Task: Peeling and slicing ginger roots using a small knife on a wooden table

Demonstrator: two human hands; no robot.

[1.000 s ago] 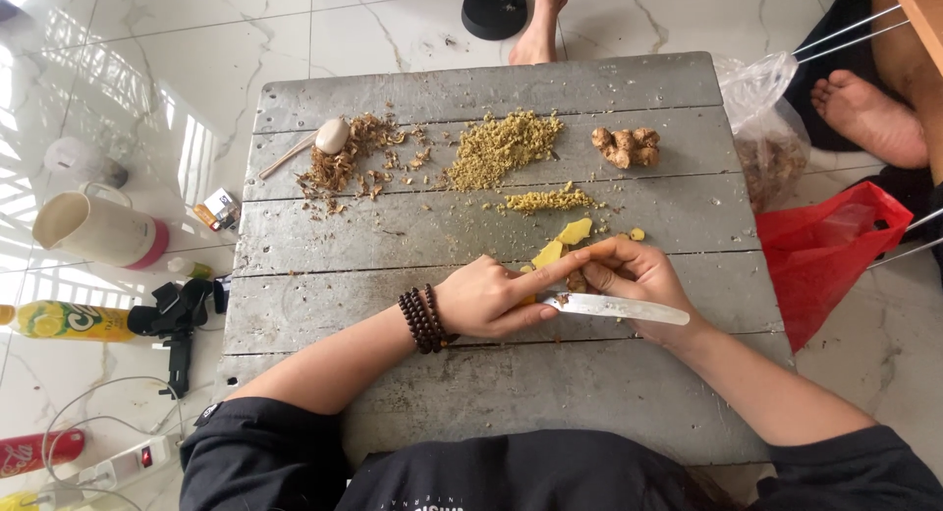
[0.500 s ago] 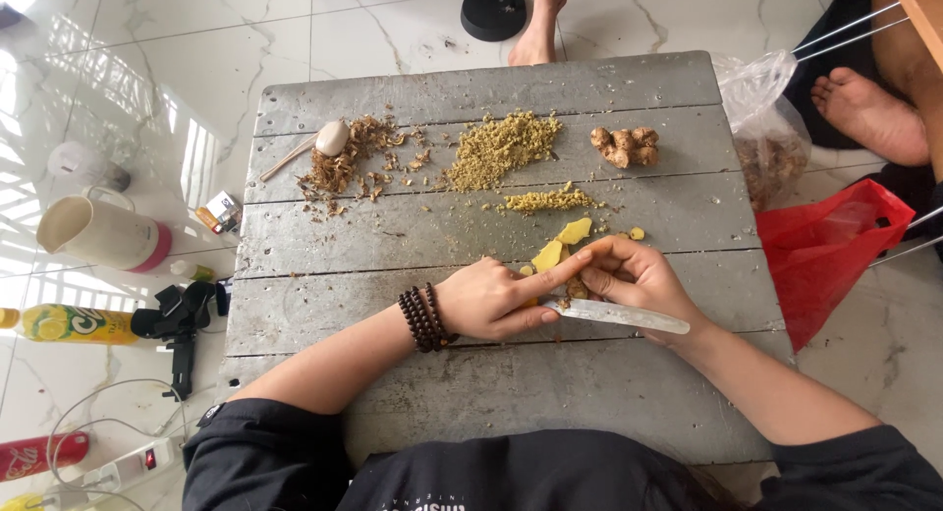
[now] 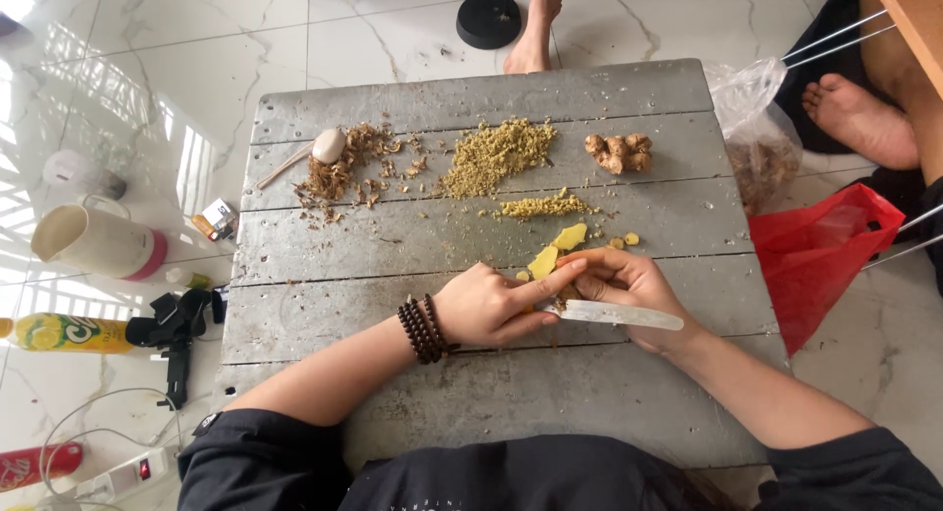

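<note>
Ginger piece [image 3: 543, 262] pinned for slicing on the grey board [image 3: 393, 236].
My left hand [image 3: 491, 305] pinches it steady; my right hand [image 3: 629, 280] grips the knife [image 3: 614, 314], blade flat beside the fingers.

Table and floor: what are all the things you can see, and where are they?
table: one, grey wood, centre
peels: one pile, brown, table's far left
spoon: one, pale, by peels
minced ginger: one big pile and a smaller one nearer, yellow, far middle
ginger root: one, tan, far right
ginger slices: several, yellow, by hands
knife: one, pale blade, right hand
jug: one, cream, floor left
bottle: one, yellow, floor left
bag: one, red, floor right
left hand: beaded bracelet, on ginger
right hand: holds knife
</note>
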